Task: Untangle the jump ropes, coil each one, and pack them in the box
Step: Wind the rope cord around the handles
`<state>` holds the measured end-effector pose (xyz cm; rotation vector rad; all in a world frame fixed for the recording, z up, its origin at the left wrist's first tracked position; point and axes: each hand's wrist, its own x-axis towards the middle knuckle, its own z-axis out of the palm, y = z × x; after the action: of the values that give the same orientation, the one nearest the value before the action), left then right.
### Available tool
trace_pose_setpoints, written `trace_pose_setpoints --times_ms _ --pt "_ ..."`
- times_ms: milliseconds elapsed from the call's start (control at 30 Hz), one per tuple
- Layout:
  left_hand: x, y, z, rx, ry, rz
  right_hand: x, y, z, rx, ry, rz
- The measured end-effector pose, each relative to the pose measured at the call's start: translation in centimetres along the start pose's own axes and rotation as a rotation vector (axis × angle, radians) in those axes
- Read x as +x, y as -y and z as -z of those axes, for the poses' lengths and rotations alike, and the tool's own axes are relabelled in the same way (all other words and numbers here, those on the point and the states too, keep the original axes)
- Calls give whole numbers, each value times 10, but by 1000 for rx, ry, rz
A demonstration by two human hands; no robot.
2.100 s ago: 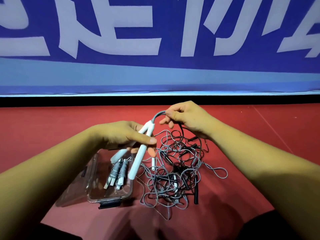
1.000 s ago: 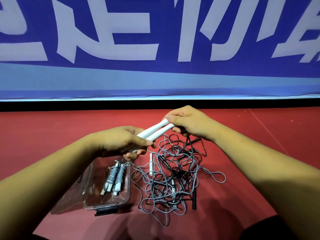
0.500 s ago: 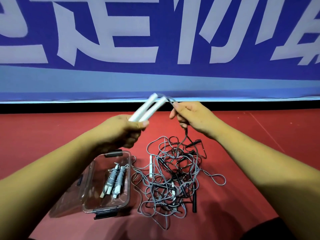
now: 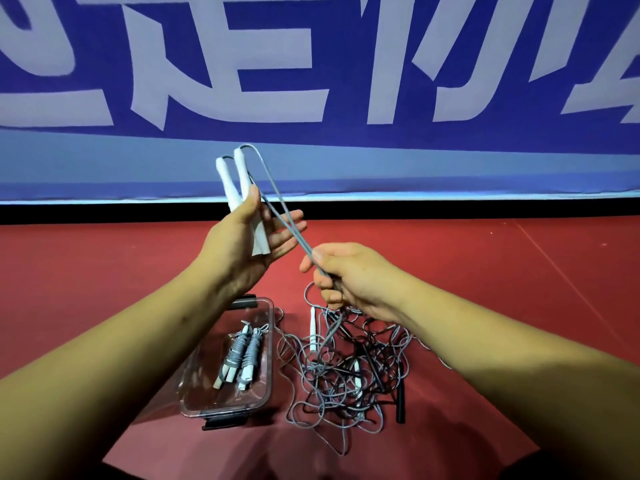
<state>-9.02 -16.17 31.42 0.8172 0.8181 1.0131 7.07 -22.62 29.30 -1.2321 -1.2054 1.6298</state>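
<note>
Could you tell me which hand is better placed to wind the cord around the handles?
Probably the right hand: it grips both grey cord strands, while the left hand is occupied holding the white handles.

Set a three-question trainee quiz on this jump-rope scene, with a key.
1. True or false: the left hand holds two white plastic handles pointing upward.
2. The right hand grips: A the thin grey cord running from those handles; B a black handle; C a box latch.
3. Fill in: the clear plastic box holds ___ coiled grey ropes.
Key: 1 true; 2 A; 3 two.
</note>
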Motion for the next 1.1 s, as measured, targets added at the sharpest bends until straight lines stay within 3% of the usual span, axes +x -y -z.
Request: trace_pose_setpoints --times_ms 100,200,400,567,700,833,967,1100 --pt "4 4 -4 -135 -56 -54 0 -4 -13 6 -2 -10" --pt "4 5 -9 -243 -73 -38 0 -7 -23 -144 -21 15" --pt "-2 7 -7 -103 -37 55 -5 -3 -35 -282 1 21" --pt "-3 5 -8 -126 -58 84 -8 1 -38 -303 67 -24" --pt "9 3 1 200 -164 -80 -13 3 -43 -343 161 -52" --pt "16 2 13 771 -268 -223 -16 24 -28 -281 168 -35" --pt "11 -2 10 1111 -139 -140 -21 44 3 -410 94 31" --pt "2 -4 5 1104 -34 -2 -22 52 35 -584 12 120"
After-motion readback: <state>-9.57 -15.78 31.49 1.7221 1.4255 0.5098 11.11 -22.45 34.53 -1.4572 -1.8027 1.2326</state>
